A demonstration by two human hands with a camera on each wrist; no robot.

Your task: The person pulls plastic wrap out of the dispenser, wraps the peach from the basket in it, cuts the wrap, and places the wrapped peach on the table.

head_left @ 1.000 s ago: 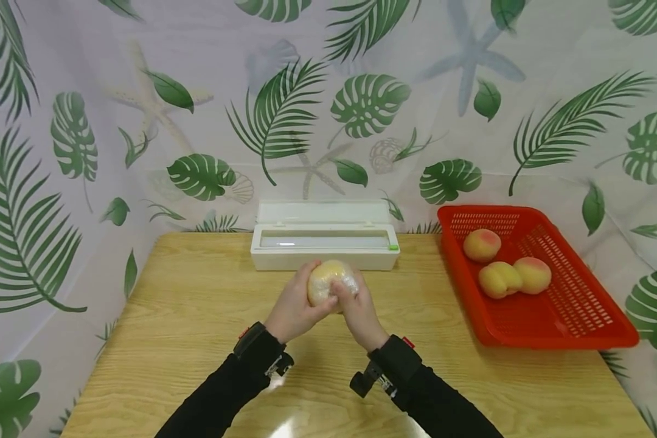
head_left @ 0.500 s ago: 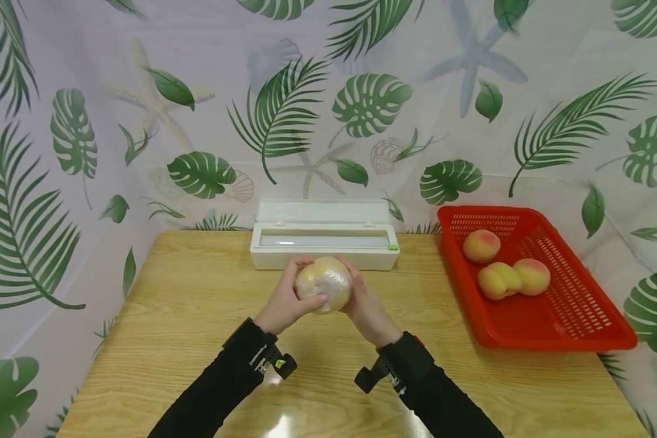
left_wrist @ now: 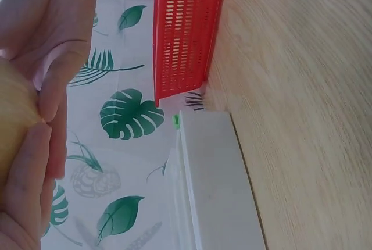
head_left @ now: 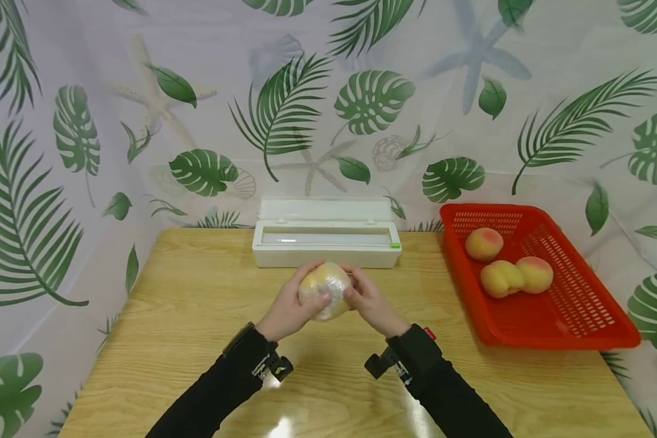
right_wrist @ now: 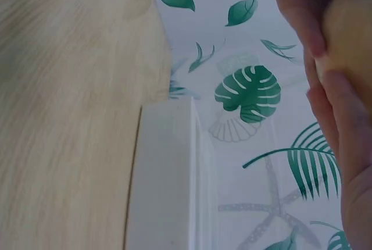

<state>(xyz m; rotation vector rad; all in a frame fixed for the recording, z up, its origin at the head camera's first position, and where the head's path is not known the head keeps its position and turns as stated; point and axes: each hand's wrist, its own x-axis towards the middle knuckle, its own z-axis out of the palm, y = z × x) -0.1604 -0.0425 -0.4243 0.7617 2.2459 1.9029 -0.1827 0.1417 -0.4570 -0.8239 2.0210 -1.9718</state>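
Observation:
Between both hands, above the table, is a yellow peach with shiny clear film over it. My left hand grips its left side, thumb across the front. The right hand holds the right side, its thumb bent against the film and its fingers behind the fruit. In the left wrist view the peach is cut off by the frame's edge, with fingers of both hands around it. The right wrist view shows the peach partly too. Much of its far side is hidden.
Behind the hands stands a white cling-film box with its lid up and a green tab at the right. On the right, a red basket holds several peaches. A leaf-patterned cloth hangs behind the wooden table.
The wrapped peach has turned in the hands and shifted slightly. My right thumb left the front of it, went out of sight, and now presses its right side again.

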